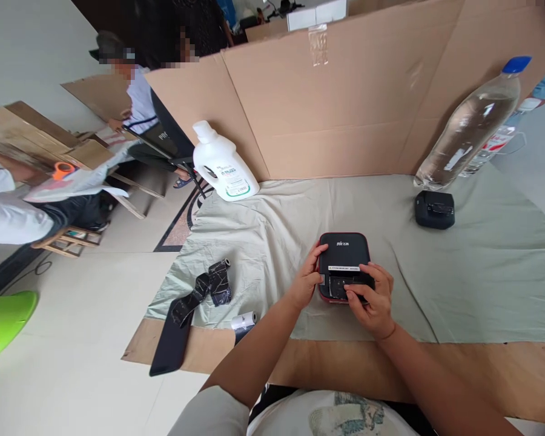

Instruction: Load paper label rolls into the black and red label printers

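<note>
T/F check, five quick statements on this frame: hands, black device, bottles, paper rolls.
1. Both hands are on the black device. True: the left hand grips its left edge, the right hand covers its near right corner.
2. The white jug lies on its side. False: it stands upright by the cardboard wall.
3. The clear bottle has a red cap. False: the cap is blue.
4. A second small black device sits near the clear bottle. True.
5. The white paper roll is in the right hand. False: it lies on the table, left of the left forearm.
</note>
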{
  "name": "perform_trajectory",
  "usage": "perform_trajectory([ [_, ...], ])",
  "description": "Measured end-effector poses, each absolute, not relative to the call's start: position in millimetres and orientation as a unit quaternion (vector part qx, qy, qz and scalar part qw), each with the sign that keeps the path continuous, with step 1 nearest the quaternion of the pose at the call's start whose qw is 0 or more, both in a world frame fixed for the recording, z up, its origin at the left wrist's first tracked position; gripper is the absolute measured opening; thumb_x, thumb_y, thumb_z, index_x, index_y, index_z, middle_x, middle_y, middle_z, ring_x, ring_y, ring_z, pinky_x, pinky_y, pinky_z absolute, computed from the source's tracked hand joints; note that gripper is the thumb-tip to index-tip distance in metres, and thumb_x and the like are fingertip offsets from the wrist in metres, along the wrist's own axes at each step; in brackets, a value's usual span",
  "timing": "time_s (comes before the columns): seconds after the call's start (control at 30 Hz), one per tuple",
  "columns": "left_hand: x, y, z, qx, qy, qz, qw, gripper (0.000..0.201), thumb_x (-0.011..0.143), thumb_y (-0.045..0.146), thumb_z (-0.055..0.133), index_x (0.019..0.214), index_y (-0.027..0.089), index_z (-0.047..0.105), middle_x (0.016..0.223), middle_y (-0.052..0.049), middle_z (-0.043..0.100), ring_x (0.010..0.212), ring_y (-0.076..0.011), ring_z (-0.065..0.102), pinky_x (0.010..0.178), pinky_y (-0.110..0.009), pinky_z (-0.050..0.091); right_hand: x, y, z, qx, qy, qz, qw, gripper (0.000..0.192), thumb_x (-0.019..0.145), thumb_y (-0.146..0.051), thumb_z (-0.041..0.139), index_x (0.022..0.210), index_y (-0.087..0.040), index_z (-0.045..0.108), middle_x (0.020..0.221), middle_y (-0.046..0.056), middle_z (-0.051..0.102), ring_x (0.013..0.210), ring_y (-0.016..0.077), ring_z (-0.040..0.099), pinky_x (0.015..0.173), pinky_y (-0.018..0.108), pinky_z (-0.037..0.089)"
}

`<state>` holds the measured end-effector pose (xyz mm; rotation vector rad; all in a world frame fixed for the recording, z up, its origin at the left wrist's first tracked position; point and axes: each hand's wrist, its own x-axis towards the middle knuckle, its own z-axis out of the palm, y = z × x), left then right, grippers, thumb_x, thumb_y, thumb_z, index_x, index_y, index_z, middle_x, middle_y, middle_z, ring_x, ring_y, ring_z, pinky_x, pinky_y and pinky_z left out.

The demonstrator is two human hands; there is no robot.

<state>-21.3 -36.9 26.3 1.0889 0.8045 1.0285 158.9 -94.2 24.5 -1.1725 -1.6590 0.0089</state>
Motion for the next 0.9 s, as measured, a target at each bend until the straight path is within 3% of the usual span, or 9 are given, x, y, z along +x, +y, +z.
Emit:
perform_trajectory([
  [0.17, -19.2, -36.4, 26.1, 0.502, 0.305, 0.458, 0.667, 0.094, 0.063, 0.015, 0.053, 0.152, 0.030, 0.023, 0.158, 0.001, 0.030, 0.144, -0.0262, 0.028, 0.118, -0.042, 0.025, 158.3, -95.0, 24.0, -0.499, -0.696, 0.001, 0.517, 0.012, 0.083, -0.024, 0.060, 0.080, -0.027, 0.072, 0.133, 0.006, 0.050, 0.127, 0.0321, 0.045, 0.101, 0.056, 0.044],
  [0.37, -17.8, -39.3, 19.8, 0.515, 0.318, 0.475, 0.639, 0.097, 0.068, 0.015, 0.052, 0.154, 0.031, 0.010, 0.164, 0.002, 0.014, 0.149, -0.0223, 0.016, 0.120, -0.039, 0.019, 158.0, -95.7, 21.8, -0.486, -0.702, 0.008, 0.521, 0.013, 0.082, -0.023, 0.060, 0.082, -0.026, 0.072, 0.145, 0.002, 0.042, 0.138, 0.0343, 0.035, 0.108, 0.057, 0.039],
  [0.47, -16.6, -38.4, 18.5, 0.515, 0.344, 0.470, 0.629, 0.098, 0.069, 0.020, 0.055, 0.154, 0.032, 0.007, 0.163, 0.001, 0.014, 0.149, -0.0233, 0.017, 0.119, -0.042, 0.021, 158.6, -94.9, 19.5, -0.486, -0.693, 0.012, 0.532, 0.018, 0.083, -0.025, 0.059, 0.098, -0.026, 0.068, 0.149, 0.006, 0.037, 0.137, 0.0347, 0.037, 0.106, 0.057, 0.040],
  [0.53, -17.0, -37.9, 20.6, 0.511, 0.357, 0.470, 0.625, 0.094, 0.069, 0.022, 0.057, 0.152, 0.032, 0.014, 0.162, 0.000, 0.017, 0.148, -0.0240, 0.018, 0.119, -0.043, 0.022, 160.8, -93.4, 16.8, -0.465, -0.694, 0.030, 0.549, 0.032, 0.085, -0.027, 0.057, 0.116, -0.025, 0.060, 0.141, 0.012, 0.046, 0.129, 0.0322, 0.046, 0.101, 0.055, 0.045],
  [0.63, -19.8, -37.8, 31.1, 0.520, 0.394, 0.456, 0.605, 0.079, 0.069, 0.021, 0.057, 0.144, 0.030, 0.034, 0.157, -0.003, 0.030, 0.142, -0.0276, 0.030, 0.114, -0.047, 0.028, 165.8, -90.8, 11.6, -0.420, -0.711, 0.059, 0.561, 0.041, 0.088, -0.030, 0.051, 0.129, -0.023, 0.050, 0.118, 0.012, 0.060, 0.115, 0.0284, 0.056, 0.096, 0.053, 0.047],
  [0.73, -21.8, -35.1, 51.4, 0.603, 0.477, 0.442, 0.461, 0.047, 0.073, 0.019, 0.057, 0.120, 0.025, 0.059, 0.137, -0.007, 0.053, 0.129, -0.0281, 0.045, 0.108, -0.047, 0.036, 169.1, -88.8, 7.4, -0.408, -0.715, 0.064, 0.564, 0.039, 0.092, -0.033, 0.044, 0.128, -0.022, 0.050, 0.112, 0.011, 0.062, 0.111, 0.0281, 0.057, 0.096, 0.053, 0.044],
  [0.8, -19.3, -29.0, 67.8, 0.675, 0.511, 0.412, 0.336, 0.028, 0.079, 0.017, 0.054, 0.103, 0.023, 0.067, 0.117, -0.006, 0.064, 0.116, -0.0247, 0.054, 0.104, -0.042, 0.041, 169.7, -87.7, 5.9, -0.405, -0.712, 0.062, 0.570, 0.036, 0.093, -0.033, 0.041, 0.126, -0.022, 0.052, 0.112, 0.011, 0.062, 0.109, 0.0274, 0.058, 0.095, 0.052, 0.044],
  [0.9, -7.5, -12.1, 89.6, 0.785, 0.508, 0.265, 0.235, 0.029, 0.087, 0.015, 0.047, 0.101, 0.023, 0.071, 0.104, -0.004, 0.072, 0.103, -0.0205, 0.062, 0.098, -0.037, 0.046, 169.5, -86.4, 5.6, -0.395, -0.710, 0.055, 0.580, 0.033, 0.094, -0.029, 0.039, 0.123, -0.021, 0.054, 0.109, 0.010, 0.063, 0.105, 0.0263, 0.059, 0.093, 0.051, 0.044],
])
